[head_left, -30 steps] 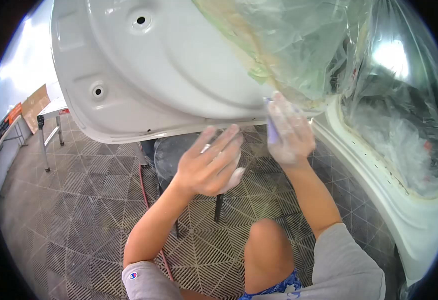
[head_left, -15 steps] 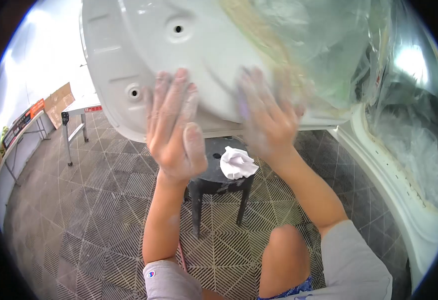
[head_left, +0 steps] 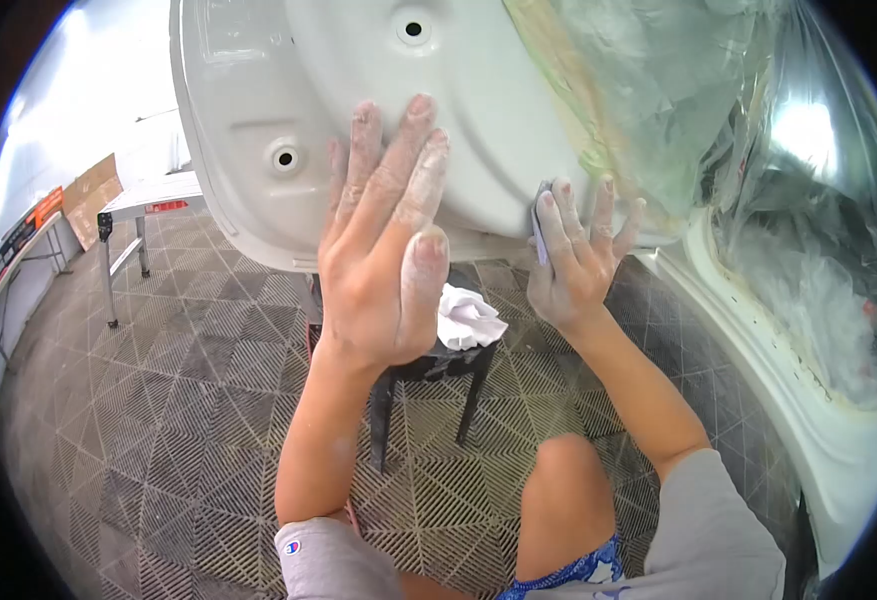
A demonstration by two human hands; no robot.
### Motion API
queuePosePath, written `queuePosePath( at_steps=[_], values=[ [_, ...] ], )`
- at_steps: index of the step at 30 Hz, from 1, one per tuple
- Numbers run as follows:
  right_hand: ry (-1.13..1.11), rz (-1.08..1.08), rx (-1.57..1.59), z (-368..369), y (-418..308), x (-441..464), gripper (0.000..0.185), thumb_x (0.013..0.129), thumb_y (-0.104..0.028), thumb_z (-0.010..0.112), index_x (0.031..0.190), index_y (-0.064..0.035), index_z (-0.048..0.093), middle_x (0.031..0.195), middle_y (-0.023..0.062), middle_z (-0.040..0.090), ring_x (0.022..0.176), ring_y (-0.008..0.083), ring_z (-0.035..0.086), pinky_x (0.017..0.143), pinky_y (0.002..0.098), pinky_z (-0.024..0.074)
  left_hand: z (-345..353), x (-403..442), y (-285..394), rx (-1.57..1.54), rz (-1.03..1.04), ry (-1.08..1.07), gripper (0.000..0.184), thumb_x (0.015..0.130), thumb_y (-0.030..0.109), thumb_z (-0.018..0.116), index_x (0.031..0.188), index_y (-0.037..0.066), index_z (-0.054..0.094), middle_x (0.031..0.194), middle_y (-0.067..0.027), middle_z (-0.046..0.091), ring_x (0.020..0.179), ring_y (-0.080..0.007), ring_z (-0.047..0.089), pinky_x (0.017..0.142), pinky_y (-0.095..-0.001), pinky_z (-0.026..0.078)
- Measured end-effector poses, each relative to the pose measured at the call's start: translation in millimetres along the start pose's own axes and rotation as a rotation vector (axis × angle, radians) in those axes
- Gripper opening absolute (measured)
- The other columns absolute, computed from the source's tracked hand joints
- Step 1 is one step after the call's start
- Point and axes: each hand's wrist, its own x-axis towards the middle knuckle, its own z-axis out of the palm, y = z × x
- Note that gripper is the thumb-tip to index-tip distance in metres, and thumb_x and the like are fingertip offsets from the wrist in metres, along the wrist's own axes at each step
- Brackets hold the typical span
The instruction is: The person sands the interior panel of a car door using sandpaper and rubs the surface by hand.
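Observation:
A large white painted panel (head_left: 258,90) with round holes fills the upper middle of the view. My left hand (head_left: 383,240), dusty with white powder, is raised in front of it with fingers stretched; it holds nothing. Further right, my right hand (head_left: 580,245) is at the panel's lower edge, with a thin purple-grey pad (head_left: 541,222) held between its thumb side and the panel. Part of the pad is hidden behind the fingers. Green tape and clear plastic film (head_left: 648,90) cover the panel's right part.
A black stool (head_left: 433,368) stands below the panel with a crumpled white cloth (head_left: 468,318) on it. At left are a metal-legged work platform (head_left: 153,190) and a side table. The white curved body frame (head_left: 758,340) runs down the right side. Patterned mats cover the floor.
My left hand has risen from below the panel's edge to in front of it, uncovering the cloth and stool. My right hand moved left, then back right, with the pad. The view has shifted.

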Motion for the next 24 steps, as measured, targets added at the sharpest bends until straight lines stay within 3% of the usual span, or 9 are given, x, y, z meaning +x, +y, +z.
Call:
queuePosePath(
  at_steps=[2, 6, 8, 10, 12, 17, 21, 24],
  values=[
    [0.018, -0.056, 0.103, -3.9, -11.9, 35.7, 0.042, 0.090, -0.016, 0.066, 0.132, -0.0132, 0.067, 0.137, 0.0074, 0.065, 0.144, 0.0383, 0.041, 0.120, 0.0590, 0.0113, 3.4, -1.8, 0.6, -0.033, 0.030, -0.032, 0.050, 0.101, 0.020, 0.035, 0.131, -0.012, 0.060, 0.143, -0.0321, 0.053, 0.144, -0.0509, 0.036, 0.119, -0.0587, 0.024],
    [0.052, -0.042, 0.232, -4.0, -35.6, 85.8, 0.042, 0.089, -0.015, 0.068, 0.131, -0.0106, 0.067, 0.137, 0.0086, 0.065, 0.146, 0.0375, 0.040, 0.120, 0.0612, 0.0107, 12.5, -5.1, 1.3, -0.001, 0.036, -0.008, 0.055, 0.102, 0.022, 0.034, 0.144, -0.011, 0.046, 0.149, -0.0328, 0.045, 0.144, -0.0533, 0.033, 0.120, -0.0594, 0.020],
    [0.016, -0.002, 0.144, 1.4, -17.5, 33.9, 0.041, 0.088, -0.019, 0.068, 0.129, -0.0220, 0.070, 0.139, -0.0028, 0.064, 0.145, 0.0372, 0.040, 0.120, 0.0653, 0.0081, 16.0, -4.7, -1.2, 0.032, 0.044, -0.031, 0.056, 0.102, 0.023, 0.034, 0.146, -0.011, 0.044, 0.151, -0.0332, 0.042, 0.145, -0.0530, 0.030, 0.121, -0.0590, 0.019],
    [0.026, -0.019, 0.116, 0.9, 9.2, -18.3, 0.042, 0.086, -0.020, 0.069, 0.128, -0.0239, 0.070, 0.140, -0.0048, 0.064, 0.145, 0.0366, 0.041, 0.120, 0.0652, 0.0082, 13.7, -4.5, -0.8, 0.082, 0.059, -0.040, 0.058, 0.102, 0.024, 0.033, 0.148, -0.011, 0.041, 0.153, -0.0336, 0.039, 0.147, -0.0526, 0.028, 0.121, -0.0586, 0.018],
    [0.047, -0.065, 0.077, 2.6, 11.3, -13.1, 0.042, 0.083, -0.024, 0.070, 0.125, -0.0272, 0.071, 0.140, -0.0088, 0.063, 0.146, 0.0343, 0.040, 0.120, 0.0648, 0.0093, 13.5, -1.0, 1.3, 0.082, 0.058, -0.083, 0.061, 0.103, 0.027, 0.032, 0.151, -0.010, 0.035, 0.156, -0.0337, 0.034, 0.149, -0.0507, 0.023, 0.122, -0.0578, 0.015],
    [0.048, -0.129, 0.205, -0.7, -25.0, 104.1, 0.045, 0.087, -0.027, 0.068, 0.131, -0.0308, 0.067, 0.142, -0.0103, 0.061, 0.148, 0.0293, 0.038, 0.120, 0.0663, 0.0059, 10.5, 4.2, 0.6, 0.020, 0.051, -0.093, 0.065, 0.104, 0.034, 0.029, 0.154, -0.008, 0.031, 0.159, -0.0332, 0.030, 0.151, -0.0484, 0.020, 0.123, -0.0569, 0.012],
    [0.000, -0.071, 0.180, 0.1, -5.0, 45.0, 0.046, 0.087, -0.026, 0.066, 0.133, -0.0338, 0.066, 0.144, -0.0114, 0.059, 0.147, 0.0279, 0.040, 0.119, 0.0677, 0.0047, 7.2, 3.8, -0.5, 0.021, 0.006, -0.131, 0.066, 0.105, 0.037, 0.029, 0.156, -0.007, 0.028, 0.159, -0.0339, 0.026, 0.151, -0.0485, 0.021, 0.123, -0.0566, 0.011],
    [-0.015, -0.181, 0.124, -1.6, 0.1, 63.0, 0.048, 0.085, -0.026, 0.069, 0.132, -0.0342, 0.066, 0.143, -0.0104, 0.061, 0.144, 0.0281, 0.043, 0.119, 0.0678, 0.0056, 3.8, 1.9, -0.7, -0.007, 0.029, -0.180, 0.068, 0.106, 0.039, 0.029, 0.156, -0.006, 0.026, 0.160, -0.0337, 0.026, 0.150, -0.0494, 0.021, 0.123, -0.0572, 0.012]
  ],
)
